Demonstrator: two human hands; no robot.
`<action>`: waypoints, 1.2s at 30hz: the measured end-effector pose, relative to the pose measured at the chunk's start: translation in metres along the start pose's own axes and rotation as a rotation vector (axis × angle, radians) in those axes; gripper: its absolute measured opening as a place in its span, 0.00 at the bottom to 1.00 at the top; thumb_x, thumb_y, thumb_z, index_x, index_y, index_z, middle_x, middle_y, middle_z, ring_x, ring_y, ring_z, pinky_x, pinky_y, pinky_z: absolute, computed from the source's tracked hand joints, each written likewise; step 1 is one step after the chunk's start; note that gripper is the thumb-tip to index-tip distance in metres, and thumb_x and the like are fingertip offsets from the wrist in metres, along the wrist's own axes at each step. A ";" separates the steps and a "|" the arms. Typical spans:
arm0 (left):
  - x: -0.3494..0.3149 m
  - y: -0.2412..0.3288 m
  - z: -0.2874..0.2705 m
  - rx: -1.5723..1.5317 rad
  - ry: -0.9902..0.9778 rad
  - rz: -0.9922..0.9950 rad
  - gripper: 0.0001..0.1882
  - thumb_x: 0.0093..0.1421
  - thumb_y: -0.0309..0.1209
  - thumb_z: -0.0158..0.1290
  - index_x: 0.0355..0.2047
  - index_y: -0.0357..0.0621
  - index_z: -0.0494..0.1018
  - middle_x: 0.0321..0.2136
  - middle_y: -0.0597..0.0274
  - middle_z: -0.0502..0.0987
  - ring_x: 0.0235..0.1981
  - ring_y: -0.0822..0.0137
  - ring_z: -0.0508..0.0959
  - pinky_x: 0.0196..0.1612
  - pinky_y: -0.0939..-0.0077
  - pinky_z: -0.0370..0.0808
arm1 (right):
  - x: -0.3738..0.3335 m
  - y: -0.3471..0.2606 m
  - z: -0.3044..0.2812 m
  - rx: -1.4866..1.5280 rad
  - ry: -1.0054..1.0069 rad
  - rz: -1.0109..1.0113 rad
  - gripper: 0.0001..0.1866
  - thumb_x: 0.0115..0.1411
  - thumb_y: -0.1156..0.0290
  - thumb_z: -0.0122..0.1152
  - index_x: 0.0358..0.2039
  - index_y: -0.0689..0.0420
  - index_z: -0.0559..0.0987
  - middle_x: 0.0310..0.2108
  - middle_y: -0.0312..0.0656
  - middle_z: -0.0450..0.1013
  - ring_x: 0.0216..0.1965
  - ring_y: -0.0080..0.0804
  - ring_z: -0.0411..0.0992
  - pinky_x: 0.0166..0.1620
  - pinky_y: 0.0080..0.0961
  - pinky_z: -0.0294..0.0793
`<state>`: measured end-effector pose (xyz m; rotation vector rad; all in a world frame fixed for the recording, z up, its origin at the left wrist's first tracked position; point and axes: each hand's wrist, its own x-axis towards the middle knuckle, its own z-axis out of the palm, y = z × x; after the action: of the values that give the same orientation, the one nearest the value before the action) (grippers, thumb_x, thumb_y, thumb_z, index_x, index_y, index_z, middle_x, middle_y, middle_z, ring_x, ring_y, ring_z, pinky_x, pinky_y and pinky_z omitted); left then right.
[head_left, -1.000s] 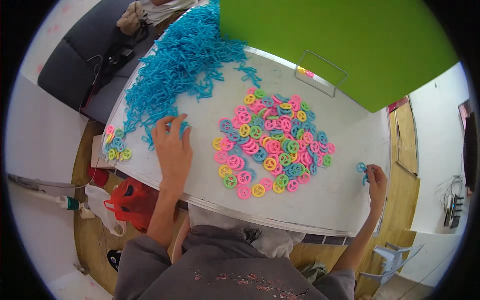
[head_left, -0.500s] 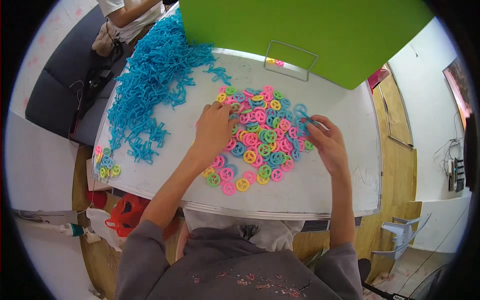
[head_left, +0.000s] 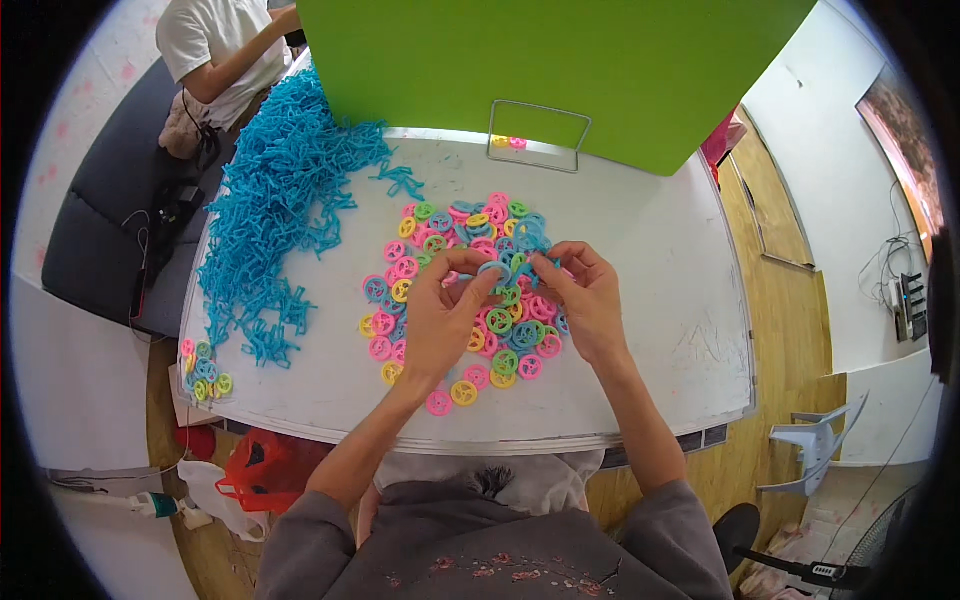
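Note:
Above a spread pile of small plastic spoked wheels [head_left: 463, 392] in pink, yellow, green and blue, my two hands are close together. My left hand [head_left: 447, 312] pinches a light blue wheel [head_left: 493, 269] between thumb and fingers. Just to its right, my right hand [head_left: 588, 302] grips a blue plastic piece [head_left: 531, 238] that has a round wheel-like part at its far end. Fingers partly hide where the two parts meet, so I cannot tell if they touch. A big heap of blue forked plastic pieces [head_left: 275, 165] covers the left side of the white table [head_left: 660, 330].
A tall green board [head_left: 560, 70] with a wire loop [head_left: 577, 160] stands at the table's far edge. Several wheels [head_left: 207, 372] lie at the near left corner. Another person [head_left: 225, 60] sits at the far left. A red bag [head_left: 268, 465] hangs below the near edge.
My left hand has come out of the pile with a blue wheel. My right hand has moved left with the blue piece, bringing both hands together. The view has shifted slightly.

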<state>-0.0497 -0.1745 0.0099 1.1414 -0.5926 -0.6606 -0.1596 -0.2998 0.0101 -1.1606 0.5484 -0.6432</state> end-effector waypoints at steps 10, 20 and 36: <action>-0.008 -0.005 0.003 -0.164 0.042 -0.149 0.09 0.61 0.27 0.53 0.39 0.37 0.69 0.38 0.62 0.73 0.39 0.72 0.76 0.42 0.74 0.80 | -0.002 0.014 0.001 0.152 -0.100 -0.088 0.12 0.61 0.77 0.55 0.45 0.61 0.69 0.43 0.38 0.70 0.43 0.24 0.72 0.44 0.24 0.77; -0.006 -0.010 -0.006 -0.101 0.013 -0.078 0.09 0.59 0.24 0.55 0.39 0.36 0.71 0.37 0.61 0.75 0.37 0.73 0.76 0.41 0.80 0.77 | -0.005 0.015 -0.003 -0.211 -0.164 -0.130 0.05 0.58 0.78 0.59 0.35 0.64 0.79 0.31 0.40 0.76 0.34 0.22 0.74 0.40 0.20 0.76; -0.016 -0.012 0.011 -0.003 0.119 0.026 0.05 0.61 0.24 0.52 0.37 0.37 0.71 0.36 0.61 0.75 0.38 0.73 0.76 0.41 0.77 0.78 | -0.018 0.021 0.015 -0.026 0.012 -0.031 0.04 0.55 0.75 0.63 0.31 0.61 0.81 0.26 0.33 0.76 0.27 0.15 0.71 0.31 0.14 0.70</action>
<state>-0.0702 -0.1730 0.0008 1.1600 -0.5042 -0.5666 -0.1586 -0.2720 -0.0042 -1.1925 0.5514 -0.6716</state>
